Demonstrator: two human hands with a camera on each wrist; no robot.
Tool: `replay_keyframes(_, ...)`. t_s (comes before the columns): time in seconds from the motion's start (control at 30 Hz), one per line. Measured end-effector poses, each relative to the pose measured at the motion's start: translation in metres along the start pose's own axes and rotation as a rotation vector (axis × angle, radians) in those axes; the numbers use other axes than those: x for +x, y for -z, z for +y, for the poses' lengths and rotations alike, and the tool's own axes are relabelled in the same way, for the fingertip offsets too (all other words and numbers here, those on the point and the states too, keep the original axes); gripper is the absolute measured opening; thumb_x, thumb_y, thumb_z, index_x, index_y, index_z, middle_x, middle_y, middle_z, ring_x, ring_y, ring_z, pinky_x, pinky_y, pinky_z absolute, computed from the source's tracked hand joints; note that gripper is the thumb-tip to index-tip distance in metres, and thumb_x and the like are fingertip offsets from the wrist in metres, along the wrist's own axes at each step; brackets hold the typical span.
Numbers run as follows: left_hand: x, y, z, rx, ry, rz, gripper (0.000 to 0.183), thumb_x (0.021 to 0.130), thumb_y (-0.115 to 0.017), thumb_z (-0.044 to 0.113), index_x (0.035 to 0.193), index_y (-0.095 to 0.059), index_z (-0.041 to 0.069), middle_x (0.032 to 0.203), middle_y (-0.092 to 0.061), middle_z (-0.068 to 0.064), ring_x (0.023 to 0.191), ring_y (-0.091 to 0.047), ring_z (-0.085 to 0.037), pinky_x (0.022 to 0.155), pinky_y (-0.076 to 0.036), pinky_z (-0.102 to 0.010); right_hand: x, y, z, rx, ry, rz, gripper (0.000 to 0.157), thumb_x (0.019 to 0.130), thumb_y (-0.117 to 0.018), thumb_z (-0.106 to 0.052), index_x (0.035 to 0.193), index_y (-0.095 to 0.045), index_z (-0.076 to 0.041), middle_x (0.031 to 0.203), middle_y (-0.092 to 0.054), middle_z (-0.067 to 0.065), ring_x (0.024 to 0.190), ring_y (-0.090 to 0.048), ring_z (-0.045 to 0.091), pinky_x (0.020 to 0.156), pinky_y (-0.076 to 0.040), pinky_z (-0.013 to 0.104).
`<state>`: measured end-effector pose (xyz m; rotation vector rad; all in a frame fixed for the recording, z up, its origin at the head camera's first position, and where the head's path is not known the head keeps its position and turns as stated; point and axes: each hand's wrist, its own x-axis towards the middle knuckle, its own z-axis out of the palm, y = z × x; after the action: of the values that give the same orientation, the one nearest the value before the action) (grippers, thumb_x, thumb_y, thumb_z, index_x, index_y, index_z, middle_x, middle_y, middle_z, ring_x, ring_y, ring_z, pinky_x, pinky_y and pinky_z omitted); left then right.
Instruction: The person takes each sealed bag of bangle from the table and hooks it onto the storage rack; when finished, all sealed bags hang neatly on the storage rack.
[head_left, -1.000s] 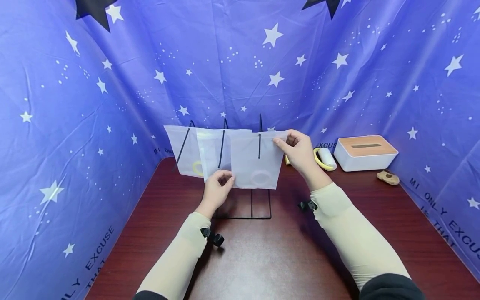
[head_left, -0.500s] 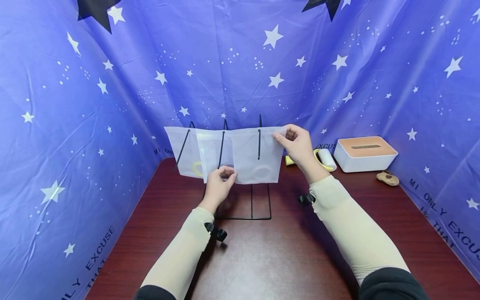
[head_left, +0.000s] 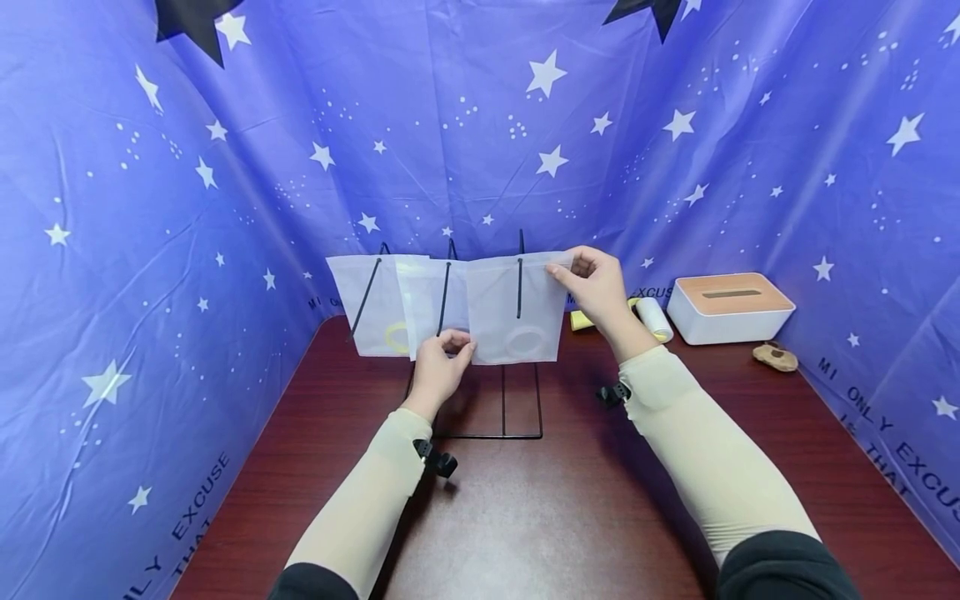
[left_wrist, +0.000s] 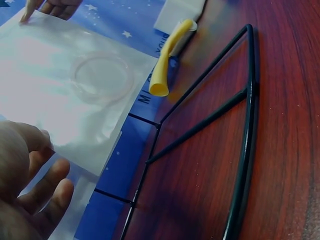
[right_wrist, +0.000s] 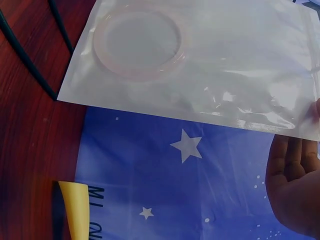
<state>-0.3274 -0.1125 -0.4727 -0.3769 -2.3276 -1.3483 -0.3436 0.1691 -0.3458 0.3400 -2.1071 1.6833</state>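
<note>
A translucent white zip bag with a pale pink ring inside hangs on the right hook of a black wire rack. My right hand pinches its upper right corner between thumb and fingers. Lower down, my left hand pinches the bag's left edge, the other fingers loosely bent. Two more such bags hang to the left: a middle bag, partly covered by the right one and the left hand, and a left bag showing a yellow ring.
Behind the right hand lie a yellow curved object and a white roll. A white tissue box with a wooden lid and a small brown object stand at the back right. Star-printed blue cloth surrounds the dark red table.
The right bag's lower edge has risen, and its top right corner has moved up with my right hand. My left hand has shifted slightly up and right. The left bag has swung a little.
</note>
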Motion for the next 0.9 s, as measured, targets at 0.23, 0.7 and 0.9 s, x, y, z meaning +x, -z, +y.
replay_keyframes(0.23, 0.0018, 0.0006, -0.0004, 0.010, 0.004, 0.002, 0.007, 0.096, -0.078, 0.019, 0.099, -0.079, 0.013, 0.088, -0.074, 0.003, 0.082, -0.068, -0.013, 0.075, -0.057, -0.034, 0.0027, 0.0010, 0.0127, -0.017, 0.015, 0.011, 0.030, 0.090, -0.086, -0.034, 0.090, -0.071, -0.007, 0.074, -0.054, 0.000, 0.070, -0.050, 0.019, 0.062, -0.043, 0.028)
replay_keyframes(0.7, 0.0016, 0.0027, 0.0013, 0.010, 0.026, -0.012, 0.007, 0.096, -0.077, 0.018, 0.100, -0.078, 0.012, 0.086, -0.073, 0.003, 0.079, -0.067, -0.012, 0.074, -0.057, -0.032, 0.0031, -0.0004, 0.0113, -0.040, -0.007, -0.004, 0.027, 0.094, -0.082, -0.019, 0.091, -0.067, 0.003, 0.073, -0.051, 0.002, 0.070, -0.047, 0.016, 0.061, -0.041, 0.026)
replay_keyframes(0.9, 0.0014, 0.0034, 0.0005, 0.043, 0.005, -0.003, 0.009, 0.097, -0.077, 0.020, 0.101, -0.078, 0.013, 0.089, -0.074, 0.002, 0.082, -0.069, -0.013, 0.077, -0.058, -0.033, -0.0015, 0.0022, 0.0113, -0.020, -0.019, -0.001, 0.033, 0.091, -0.085, -0.032, 0.089, -0.065, -0.006, 0.074, -0.053, -0.001, 0.072, -0.049, 0.018, 0.064, -0.042, 0.027)
